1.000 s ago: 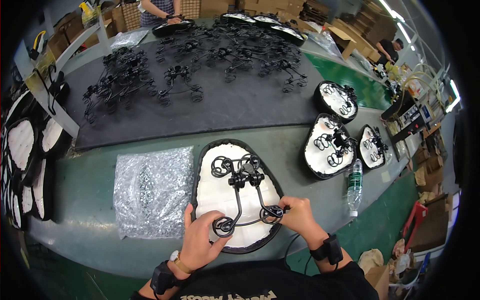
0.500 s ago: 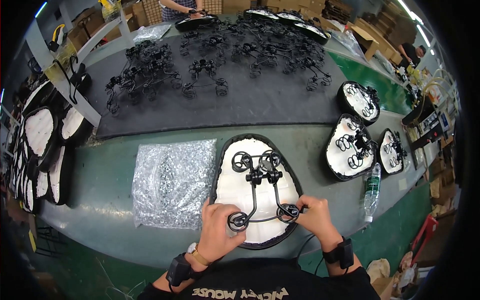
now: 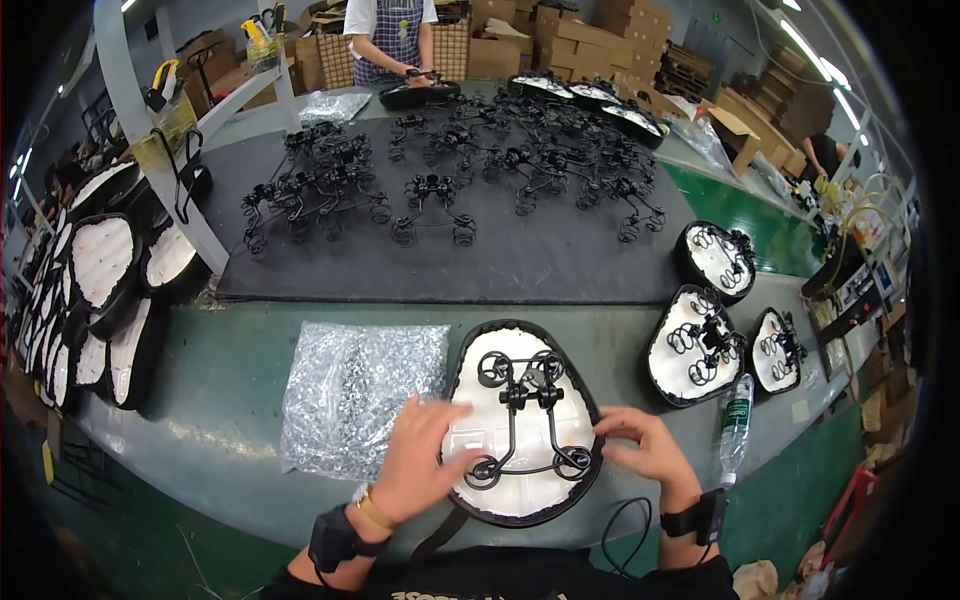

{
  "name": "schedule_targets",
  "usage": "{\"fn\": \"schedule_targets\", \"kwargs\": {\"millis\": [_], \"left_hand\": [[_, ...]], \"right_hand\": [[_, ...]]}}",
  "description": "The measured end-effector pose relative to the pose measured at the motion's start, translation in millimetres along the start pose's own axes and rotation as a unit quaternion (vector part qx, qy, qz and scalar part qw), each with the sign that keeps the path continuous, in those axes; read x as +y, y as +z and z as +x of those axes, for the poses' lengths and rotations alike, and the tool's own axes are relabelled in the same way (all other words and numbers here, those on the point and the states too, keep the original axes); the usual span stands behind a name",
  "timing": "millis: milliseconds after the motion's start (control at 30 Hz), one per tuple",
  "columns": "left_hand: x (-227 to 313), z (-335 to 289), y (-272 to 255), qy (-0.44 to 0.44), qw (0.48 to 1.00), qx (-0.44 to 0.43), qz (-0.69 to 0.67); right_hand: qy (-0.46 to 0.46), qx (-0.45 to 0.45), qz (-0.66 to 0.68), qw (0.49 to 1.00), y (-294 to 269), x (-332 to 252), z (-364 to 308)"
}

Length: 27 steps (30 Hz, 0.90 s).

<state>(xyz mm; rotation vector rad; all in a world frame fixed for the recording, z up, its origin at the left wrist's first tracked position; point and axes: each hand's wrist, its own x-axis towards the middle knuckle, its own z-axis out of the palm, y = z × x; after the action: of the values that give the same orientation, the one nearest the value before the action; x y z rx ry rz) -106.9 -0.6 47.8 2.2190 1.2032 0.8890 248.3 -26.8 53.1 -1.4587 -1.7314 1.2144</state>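
A wide bicycle saddle (image 3: 478, 412) lies upside down in front of me, with its white underside up and a black edge around it. On it rests a black wire saddle frame (image 3: 513, 430) with coil springs at its corners and a clamp near the far end. My left hand (image 3: 425, 455) is over the saddle's left edge with thumb and fingers apart, close to the near left spring, holding nothing. Beside the right edge, my right hand (image 3: 645, 445) has its fingers bent but apart, also without anything in it.
Left of the saddle lies a clear plastic bag of small metal parts (image 3: 362, 400). Several spring frames (image 3: 435, 205) stand on a dark mat. Saddles with frames (image 3: 690, 362) and a water bottle (image 3: 737, 425) are at right. White-bottomed saddles (image 3: 102, 262) are stacked at left. Another person works across the table.
Both hands have let go of the frame's near springs and moved slightly outward. The frame stays on the saddle. My view has tilted up, so the scene sits lower.
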Motion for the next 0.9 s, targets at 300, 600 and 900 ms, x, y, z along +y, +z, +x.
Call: {"fn": "schedule_targets", "kwargs": {"millis": [300, 600, 900], "left_hand": [[-39, 82, 30, -0.007, 0.999, -0.023, 0.035], [-43, 90, 39, -0.008, 0.999, -0.022, 0.03], [-35, 94, 35, -0.027, 0.999, -0.034, 0.024]], "right_hand": [[-0.099, 0.082, -0.14, 0.982, 33, -13, 85], [-0.096, 0.115, -0.142, 0.978, 43, -7, 105], [-0.05, 0.077, -0.118, 0.989, 39, -7, 105]]}}
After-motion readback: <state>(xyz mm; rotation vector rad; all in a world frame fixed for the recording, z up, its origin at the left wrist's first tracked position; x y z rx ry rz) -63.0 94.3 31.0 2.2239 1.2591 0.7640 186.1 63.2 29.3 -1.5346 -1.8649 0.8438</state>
